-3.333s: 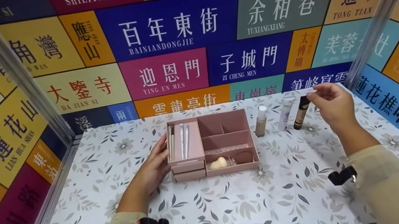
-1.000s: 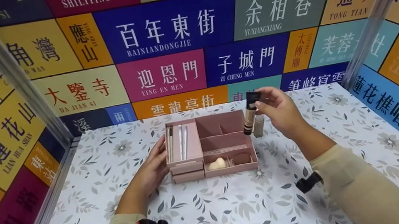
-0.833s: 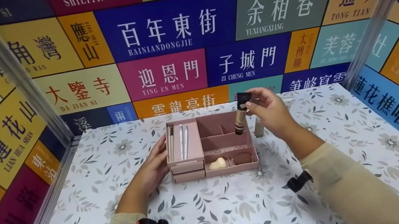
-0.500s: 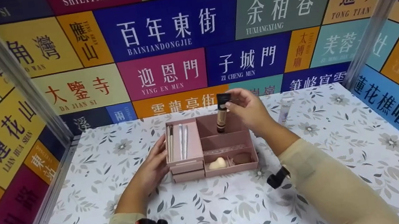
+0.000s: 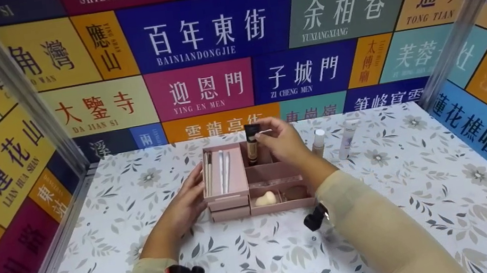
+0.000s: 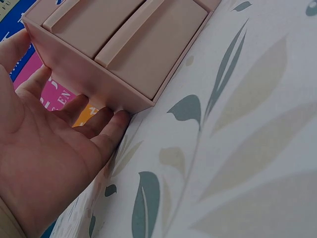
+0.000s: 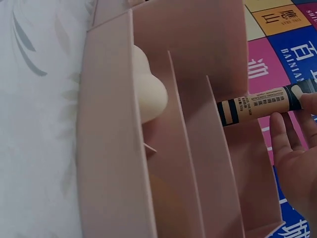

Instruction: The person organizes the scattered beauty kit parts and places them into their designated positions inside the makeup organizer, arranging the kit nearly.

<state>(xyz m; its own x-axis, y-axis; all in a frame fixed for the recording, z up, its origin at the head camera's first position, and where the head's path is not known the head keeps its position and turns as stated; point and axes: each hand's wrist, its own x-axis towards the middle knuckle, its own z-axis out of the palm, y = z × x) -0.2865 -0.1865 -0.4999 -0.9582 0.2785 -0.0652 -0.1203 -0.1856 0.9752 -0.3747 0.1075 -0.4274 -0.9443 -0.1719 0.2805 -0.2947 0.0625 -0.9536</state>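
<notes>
A pink desktop organizer (image 5: 282,207) stands mid-table in the head view. My left hand (image 5: 183,210) rests on its left side; in the left wrist view, the fingertips touch the side wall (image 6: 81,69) and the thumb stays apart. My right hand (image 5: 283,144) pinches a beige concealer tube (image 5: 252,150) by its black upper end. Nearly upright, the tube reaches down into the back-left open compartment. In the right wrist view, its lower end on the concealer tube (image 7: 262,105) is partly hidden behind a divider.
Brushes (image 5: 209,174) and white pens (image 5: 225,172) lie on the organizer's left top. A cream sponge (image 5: 267,198) and a brown rounded item (image 5: 296,192) sit in front compartments. Right of the organizer stand a white-capped bottle (image 5: 318,140) and a whitish tube (image 5: 348,140).
My right hand took the concealer tube from the table's right, carried it left past the bottle and lowered it into the organizer's back compartment. My left hand stayed at the organizer's side.
</notes>
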